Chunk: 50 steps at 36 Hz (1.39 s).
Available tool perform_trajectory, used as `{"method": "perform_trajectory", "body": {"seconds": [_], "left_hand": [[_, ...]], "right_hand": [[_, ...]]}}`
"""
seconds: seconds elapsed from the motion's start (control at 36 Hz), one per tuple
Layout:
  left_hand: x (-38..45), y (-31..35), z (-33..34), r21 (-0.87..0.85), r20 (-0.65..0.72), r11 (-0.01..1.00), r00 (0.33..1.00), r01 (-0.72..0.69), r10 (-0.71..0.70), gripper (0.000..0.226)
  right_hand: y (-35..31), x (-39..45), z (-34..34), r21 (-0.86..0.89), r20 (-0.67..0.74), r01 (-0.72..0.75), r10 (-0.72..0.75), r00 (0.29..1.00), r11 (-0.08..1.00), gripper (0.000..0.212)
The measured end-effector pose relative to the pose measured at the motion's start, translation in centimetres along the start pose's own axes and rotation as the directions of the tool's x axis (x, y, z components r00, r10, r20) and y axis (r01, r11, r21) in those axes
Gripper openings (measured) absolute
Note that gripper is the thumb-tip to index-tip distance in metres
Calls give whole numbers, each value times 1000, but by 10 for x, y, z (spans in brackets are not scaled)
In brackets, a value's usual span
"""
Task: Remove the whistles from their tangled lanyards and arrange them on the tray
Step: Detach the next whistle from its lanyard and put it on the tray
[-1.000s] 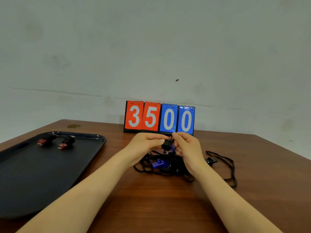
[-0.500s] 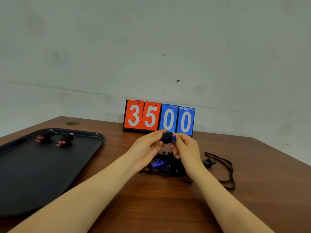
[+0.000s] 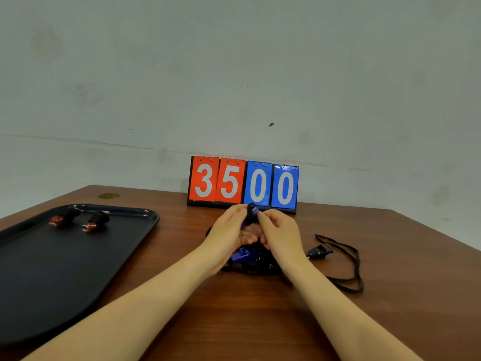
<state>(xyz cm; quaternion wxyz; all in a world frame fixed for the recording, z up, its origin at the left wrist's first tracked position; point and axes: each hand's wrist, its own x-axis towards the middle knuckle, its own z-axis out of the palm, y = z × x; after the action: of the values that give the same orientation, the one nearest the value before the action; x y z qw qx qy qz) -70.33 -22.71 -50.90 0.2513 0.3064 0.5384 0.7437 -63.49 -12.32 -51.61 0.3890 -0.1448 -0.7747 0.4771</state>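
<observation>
— What do you have in the hands?

— My left hand [image 3: 229,230] and right hand [image 3: 279,231] are raised together above the table [image 3: 260,321], fingers curled, both pinching a small blue-and-black whistle [image 3: 252,213] between their fingertips. I cannot tell whether its cord is clipped on.

— And the rest of the whistles?

— A second blue whistle [image 3: 240,255] lies in the tangled lanyards [image 3: 256,267] on the table just below my wrists. A black whistle [image 3: 318,251] lies to the right of that heap, attached to its own black lanyard loop [image 3: 355,272]. Two red whistles [image 3: 78,221] lie side by side at the far end of the dark tray [image 3: 52,282] on my left. The scoreboard [image 3: 243,185] behind reads 3500.
</observation>
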Motion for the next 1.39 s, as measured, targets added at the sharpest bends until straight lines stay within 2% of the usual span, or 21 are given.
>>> {"method": "perform_trajectory", "body": {"seconds": [0.11,0.17,0.33,0.44,0.53,0.61,0.67,0.72,0.83,0.89,1.03,1.19,1.39], "left_hand": [[2,1,2,-39,-91,998,994,55,-59,29],[2,1,2,-25,-107,999,993,48,-50,28],[-6,1,-4,9,-14,1000,999,-28,29,24],[-5,8,-8,-196,-84,981,996,-2,-15,25],[-3,11,-11,-275,-114,961,992,29,-63,23],[-3,11,-12,-296,-116,954,989,51,-89,23],[-3,13,-13,-247,-107,967,991,56,-84,23],[-3,15,-13,-135,-100,989,992,57,-71,23],[-4,15,-13,27,-102,997,993,67,-63,24],[-6,15,-12,41,-104,995,991,87,-82,23],[-5,15,-10,-70,-80,986,984,154,-160,26],[-3,12,-10,177,-47,981,996,79,-71,18],[-6,15,-7,435,6,900,999,-38,39,17]], "right_hand": [[-1,-2,2,-147,32,89,-86,996,985,18],[-2,-3,2,-149,44,101,-95,994,984,18],[-5,-4,0,-102,75,137,-130,989,985,19],[-8,-6,0,-158,57,204,-197,979,966,15],[-11,-8,-1,-273,75,318,-309,948,908,12],[-13,-11,-2,-403,133,450,-436,890,797,8],[-14,-11,-4,-465,161,511,-498,852,723,12],[-15,-11,-7,-492,192,517,-492,849,701,16],[-15,-9,-10,-436,189,460,-421,887,773,16],[-15,-9,-9,-408,188,444,-402,896,798,13],[-17,-9,-7,-335,174,432,-396,902,837,10],[-17,-9,-10,-364,160,428,-397,904,827,10],[-13,-6,-12,-398,71,385,-390,918,833,9]]}}
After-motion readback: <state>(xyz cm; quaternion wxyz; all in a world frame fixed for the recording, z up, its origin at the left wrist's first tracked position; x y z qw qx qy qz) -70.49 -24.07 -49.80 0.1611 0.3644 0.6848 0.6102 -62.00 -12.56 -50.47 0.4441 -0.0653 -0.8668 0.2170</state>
